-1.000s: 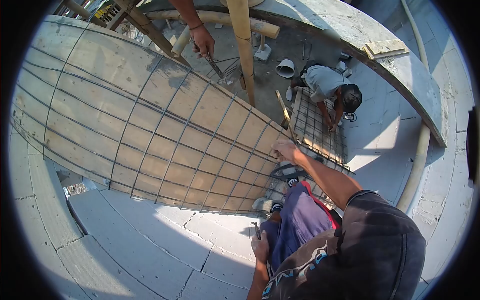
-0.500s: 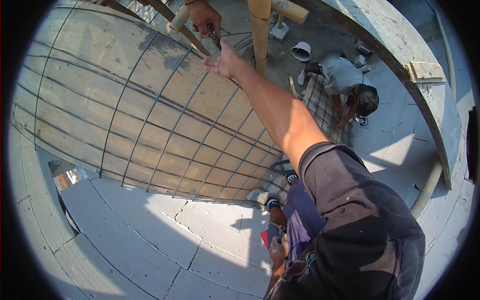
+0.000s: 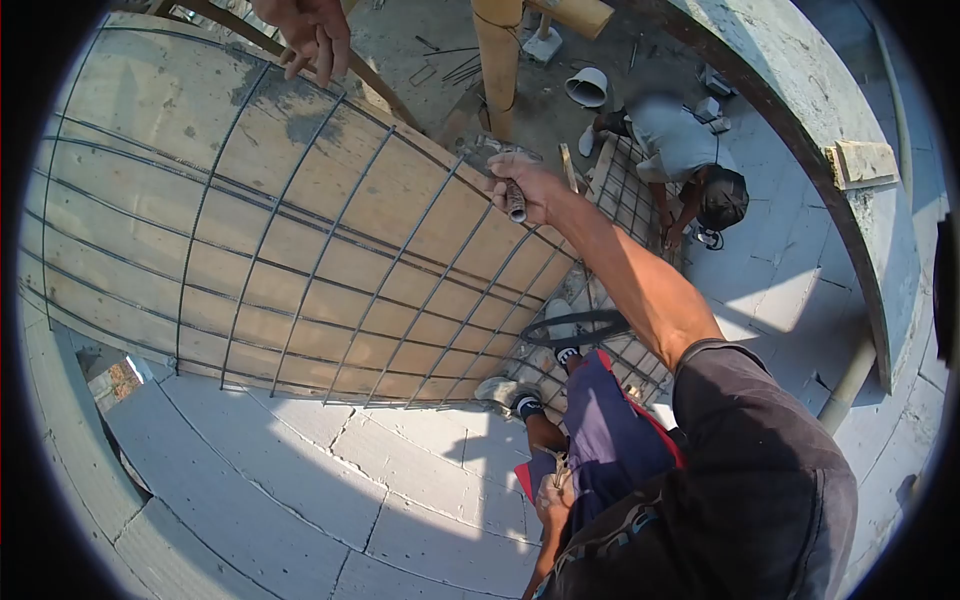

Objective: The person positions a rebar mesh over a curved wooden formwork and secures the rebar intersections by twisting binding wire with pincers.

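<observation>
My right hand is closed around a hand tool with a ridged, wrapped handle, above the upper edge of a steel rebar mesh. The tool's far end is partly hidden by my fingers. Low in the view, my left hand is closed by my thigh on a small bundle of thin tie wire. At the top left, another person's hand hangs over the panel's edge with its fingers loosely bent.
The mesh lies over a curved plywood panel. A black ring-shaped strip lies near my feet. A co-worker crouches over more mesh at the right. A bamboo post, a white bucket and a curved concrete edge stand beyond.
The tool has passed from the other person's hand into my right hand, which has closed on it and moved right and down. The other person's hand has drawn back to the left.
</observation>
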`<state>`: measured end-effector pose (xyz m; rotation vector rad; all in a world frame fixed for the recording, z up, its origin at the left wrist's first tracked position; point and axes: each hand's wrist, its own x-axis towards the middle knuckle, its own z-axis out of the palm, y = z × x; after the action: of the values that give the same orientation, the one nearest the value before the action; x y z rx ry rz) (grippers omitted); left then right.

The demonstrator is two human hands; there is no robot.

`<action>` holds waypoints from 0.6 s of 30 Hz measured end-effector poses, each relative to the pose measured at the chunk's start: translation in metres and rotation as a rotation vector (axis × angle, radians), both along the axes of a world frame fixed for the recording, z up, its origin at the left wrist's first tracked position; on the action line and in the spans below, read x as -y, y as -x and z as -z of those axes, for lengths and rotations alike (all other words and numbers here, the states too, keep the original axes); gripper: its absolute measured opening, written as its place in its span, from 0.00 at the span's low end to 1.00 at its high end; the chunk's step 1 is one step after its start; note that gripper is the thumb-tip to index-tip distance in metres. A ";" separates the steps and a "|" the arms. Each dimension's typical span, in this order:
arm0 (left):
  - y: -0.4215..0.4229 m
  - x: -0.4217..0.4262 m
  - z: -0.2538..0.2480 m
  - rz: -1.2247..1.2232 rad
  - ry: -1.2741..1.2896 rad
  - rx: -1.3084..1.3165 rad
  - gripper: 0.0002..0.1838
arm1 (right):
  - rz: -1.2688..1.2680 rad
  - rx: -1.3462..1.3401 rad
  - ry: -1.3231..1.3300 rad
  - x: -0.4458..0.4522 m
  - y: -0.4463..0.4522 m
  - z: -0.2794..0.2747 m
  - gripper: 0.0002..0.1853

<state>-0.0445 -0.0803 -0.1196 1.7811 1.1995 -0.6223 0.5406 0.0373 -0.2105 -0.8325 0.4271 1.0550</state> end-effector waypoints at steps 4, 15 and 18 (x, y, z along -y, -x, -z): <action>-0.026 -0.009 -0.006 0.069 0.022 -0.337 0.22 | -0.105 0.187 0.442 0.065 0.045 0.008 0.32; -0.062 -0.023 -0.024 0.089 0.088 -0.343 0.26 | -0.200 0.247 0.360 0.100 0.038 0.028 0.41; -0.071 -0.026 -0.027 0.089 0.116 -0.421 0.26 | -0.289 0.462 0.563 0.084 0.027 0.023 0.40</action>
<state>0.0261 -0.0540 -0.0931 1.6587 1.3326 -1.1384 0.5141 -0.0463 -0.2335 -1.6381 0.2084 0.9727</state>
